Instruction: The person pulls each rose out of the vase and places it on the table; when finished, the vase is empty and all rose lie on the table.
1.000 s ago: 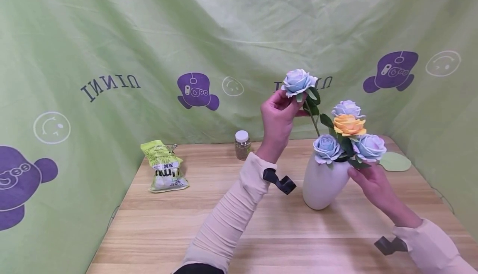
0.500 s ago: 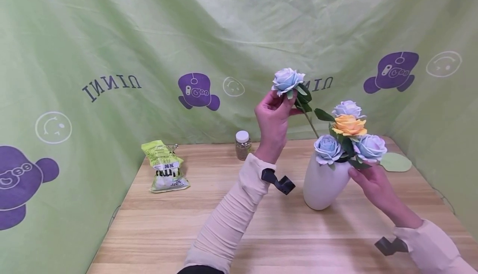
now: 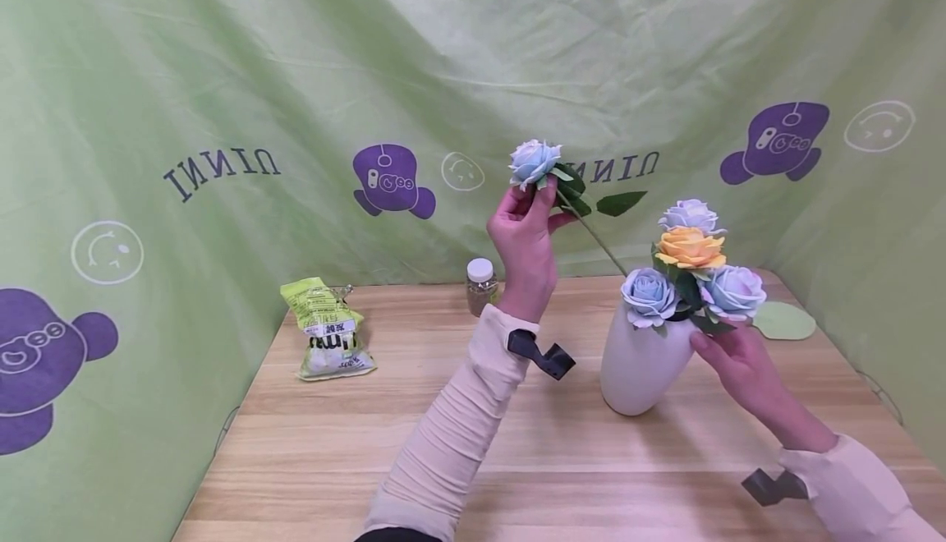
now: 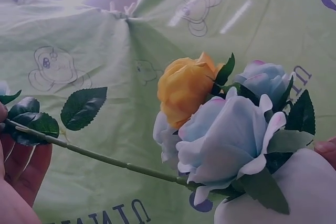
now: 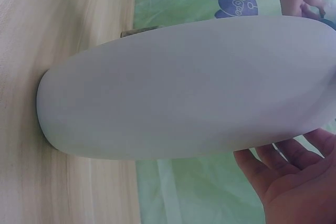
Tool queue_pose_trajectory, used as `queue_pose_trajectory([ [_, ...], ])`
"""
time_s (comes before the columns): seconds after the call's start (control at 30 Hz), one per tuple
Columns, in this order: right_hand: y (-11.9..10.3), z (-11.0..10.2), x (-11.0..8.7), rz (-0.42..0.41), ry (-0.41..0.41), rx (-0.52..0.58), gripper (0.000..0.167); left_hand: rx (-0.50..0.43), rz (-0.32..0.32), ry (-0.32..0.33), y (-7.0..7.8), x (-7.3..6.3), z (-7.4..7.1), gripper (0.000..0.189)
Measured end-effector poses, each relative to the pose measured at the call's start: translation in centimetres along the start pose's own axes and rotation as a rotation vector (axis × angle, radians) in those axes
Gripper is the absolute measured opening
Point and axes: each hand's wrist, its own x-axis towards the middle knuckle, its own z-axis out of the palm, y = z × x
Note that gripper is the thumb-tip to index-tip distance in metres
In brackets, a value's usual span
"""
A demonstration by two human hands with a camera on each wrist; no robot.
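We find the head view evenly bright, with a soft shadow beside the vase (image 3: 639, 365) on the tabletop (image 3: 332, 460). The left wrist view is dimmer, with glare at upper left; the right looks hazy, perhaps slightly out of focus.

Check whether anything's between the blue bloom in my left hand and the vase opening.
Nothing visible crosses the bare stem of the held rose, but another blue rose left of the vase opening hides the stem's lower end.

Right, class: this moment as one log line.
left hand: pinches blue rose below bloom; stem: lower end hidden; right hand: touches white vase on table; in vase: three more blue roses, one orange rose
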Motion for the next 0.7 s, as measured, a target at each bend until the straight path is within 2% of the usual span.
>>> queue_pose_trajectory([
  [0.17,0.0,0.0,0.0,0.004,0.012,-0.016,0.064,-0.037,-0.026,0.072,-0.2,0.4,-0.6,0.009],
  [0.33,0.1,0.0,0.0,0.004,0.007,-0.007,0.065,-0.047,-0.056,0.128,-0.3,0.6,-1.3,0.009],
  [0.57,0.1,-0.2,0.0,0.033,-0.020,-0.030,0.062,-0.040,0.002,0.210,-0.3,1.1,-2.1,0.011],
  [0.7,0.0,-0.2,0.0,0.052,-0.028,-0.056,0.060,-0.045,0.005,0.232,-0.1,1.4,-2.4,0.011],
])
